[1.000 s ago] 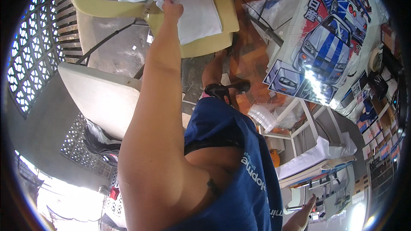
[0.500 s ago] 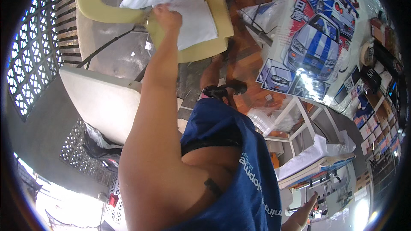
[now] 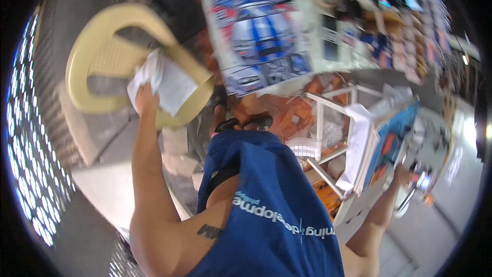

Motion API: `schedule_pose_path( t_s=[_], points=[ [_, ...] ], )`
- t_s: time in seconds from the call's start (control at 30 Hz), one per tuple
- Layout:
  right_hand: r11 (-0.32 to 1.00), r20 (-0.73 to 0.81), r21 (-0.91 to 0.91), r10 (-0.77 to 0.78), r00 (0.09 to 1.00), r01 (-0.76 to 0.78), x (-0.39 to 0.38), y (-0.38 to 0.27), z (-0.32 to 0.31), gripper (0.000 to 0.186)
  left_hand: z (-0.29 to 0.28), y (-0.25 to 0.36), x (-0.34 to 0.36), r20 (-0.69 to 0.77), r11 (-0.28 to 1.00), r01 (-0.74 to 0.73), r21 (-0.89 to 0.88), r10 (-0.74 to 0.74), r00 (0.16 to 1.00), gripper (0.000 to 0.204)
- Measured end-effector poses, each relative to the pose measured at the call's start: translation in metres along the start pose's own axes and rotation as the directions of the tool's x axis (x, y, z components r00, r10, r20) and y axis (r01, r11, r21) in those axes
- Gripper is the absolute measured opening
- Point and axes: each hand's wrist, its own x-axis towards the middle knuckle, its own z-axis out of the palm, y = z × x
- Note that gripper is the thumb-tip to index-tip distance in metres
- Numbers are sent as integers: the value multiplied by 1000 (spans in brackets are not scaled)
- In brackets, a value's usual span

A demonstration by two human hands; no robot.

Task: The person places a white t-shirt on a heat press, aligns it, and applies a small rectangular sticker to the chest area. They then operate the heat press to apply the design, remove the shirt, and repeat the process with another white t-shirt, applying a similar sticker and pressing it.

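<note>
My left hand (image 3: 145, 95) is stretched out in front of me and grips a white cloth (image 3: 173, 84). The cloth lies on the seat of a pale yellow plastic chair (image 3: 100, 26). My right hand (image 3: 403, 175) reaches out to the right, at the edge of a white-framed table (image 3: 328, 103) that carries a blue panel (image 3: 393, 134). That hand is blurred, so its fingers and what it touches cannot be made out. My blue sleeveless shirt (image 3: 277, 200) fills the lower middle of the view.
A large car poster (image 3: 259, 31) hangs beyond the chair. A white basket (image 3: 304, 149) and orange items sit under the table. A lattice screen (image 3: 23, 138) runs along the left. Cluttered shelves (image 3: 405, 15) stand at the upper right.
The view has swung, so the chair and cloth now sit lower and further left. My left hand stays on the cloth. My right arm has stretched out to the table.
</note>
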Motion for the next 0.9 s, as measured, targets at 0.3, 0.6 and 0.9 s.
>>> schedule_pose_path(
  t_s=[0.3, 0.6, 0.9],
  points=[
    [931, -23, 341, 144, 989, -127, -60, -28, -66, 73, -62, -20, -5, -170, 930, 8, -366, -76, 983, 63],
    [839, -199, 509, -104, 975, 193, -54, 12, -88, 42, -313, 168, -85, -609, 921, -337, -195, 156, 778, 56],
    [617, -331, 722, -90, 939, 313, -46, 30, -67, 33, -231, 380, -158, -466, 687, -726, 8, 645, 605, 38]
  ],
)
